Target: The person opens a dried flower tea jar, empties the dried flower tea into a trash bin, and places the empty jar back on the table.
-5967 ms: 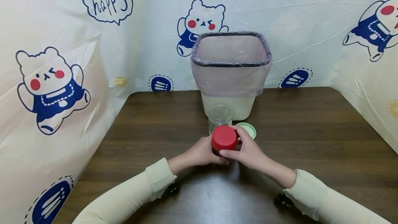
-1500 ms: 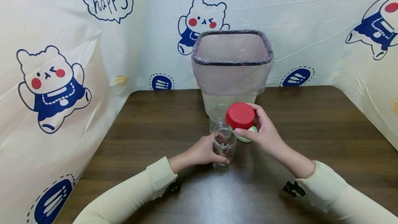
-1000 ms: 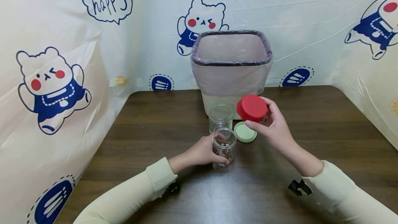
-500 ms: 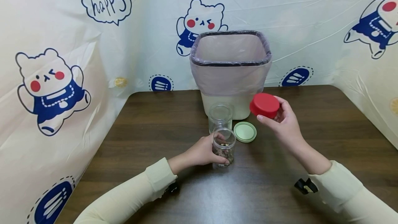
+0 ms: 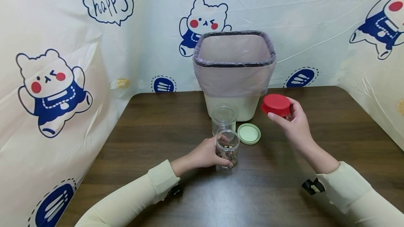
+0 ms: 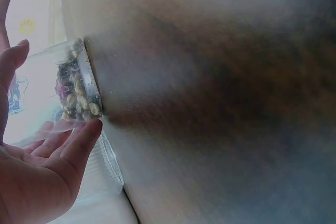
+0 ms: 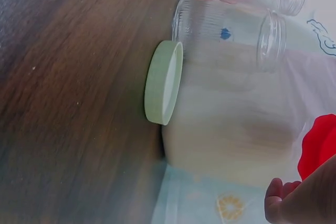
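Observation:
My left hand (image 5: 203, 153) holds a clear jar (image 5: 231, 157) upright on the table, thumb and fingers around its sides. Its mouth is uncovered, and dried bits that look like flower buds (image 6: 79, 93) fill the lower part. Off to the right, my right hand (image 5: 298, 123) grips a red lid (image 5: 275, 105) by its edge, raised above the table. Directly behind the held jar stands a second clear jar (image 5: 223, 115), uncovered, with ribbed lower walls in the right wrist view. A pale green lid (image 5: 249, 133) lies flat beside both jars.
A cream bin (image 5: 231, 106) with a thin pinkish bag liner folded over its rim stands at the table's back, close behind the second jar. The brown wooden table (image 5: 151, 129) reaches a printed cloth backdrop (image 5: 151, 45) at the rear and sides.
Six seconds ago the red lid sat on the front jar under my right hand. It has come off and moved right, a little further in the last half second. My left hand has stayed put.

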Tool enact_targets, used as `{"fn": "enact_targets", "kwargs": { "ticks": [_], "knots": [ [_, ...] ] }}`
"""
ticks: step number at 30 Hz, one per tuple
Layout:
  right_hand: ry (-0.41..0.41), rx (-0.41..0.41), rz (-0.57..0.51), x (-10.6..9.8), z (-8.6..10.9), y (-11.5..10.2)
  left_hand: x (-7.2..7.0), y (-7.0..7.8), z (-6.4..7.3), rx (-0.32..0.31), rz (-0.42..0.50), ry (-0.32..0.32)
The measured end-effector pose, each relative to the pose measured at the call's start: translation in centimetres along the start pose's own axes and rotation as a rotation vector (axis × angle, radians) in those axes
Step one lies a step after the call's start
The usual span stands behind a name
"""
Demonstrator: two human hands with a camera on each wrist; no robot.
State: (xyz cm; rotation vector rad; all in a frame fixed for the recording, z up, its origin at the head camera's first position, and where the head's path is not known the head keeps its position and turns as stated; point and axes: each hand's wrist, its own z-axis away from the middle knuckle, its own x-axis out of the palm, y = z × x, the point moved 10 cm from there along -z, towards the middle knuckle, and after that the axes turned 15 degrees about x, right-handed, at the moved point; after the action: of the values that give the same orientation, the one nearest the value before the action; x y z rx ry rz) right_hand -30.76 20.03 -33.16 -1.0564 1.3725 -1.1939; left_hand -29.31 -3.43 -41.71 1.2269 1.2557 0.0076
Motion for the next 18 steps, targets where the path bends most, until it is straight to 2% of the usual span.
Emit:
{"fn": "enact_targets", "kwargs": {
  "ticks": [6, 18],
  "knots": [
    [0.017, 0.038, 0.044, -0.4, -0.3, 0.5, 0.0, -0.1, 0.0, 0.001, -0.001, 0.001],
    [0.027, 0.089, 0.026, -1.0, -1.0, 1.4, 0.1, -0.2, 0.0, -0.004, -0.003, -0.002]
  ]
}}
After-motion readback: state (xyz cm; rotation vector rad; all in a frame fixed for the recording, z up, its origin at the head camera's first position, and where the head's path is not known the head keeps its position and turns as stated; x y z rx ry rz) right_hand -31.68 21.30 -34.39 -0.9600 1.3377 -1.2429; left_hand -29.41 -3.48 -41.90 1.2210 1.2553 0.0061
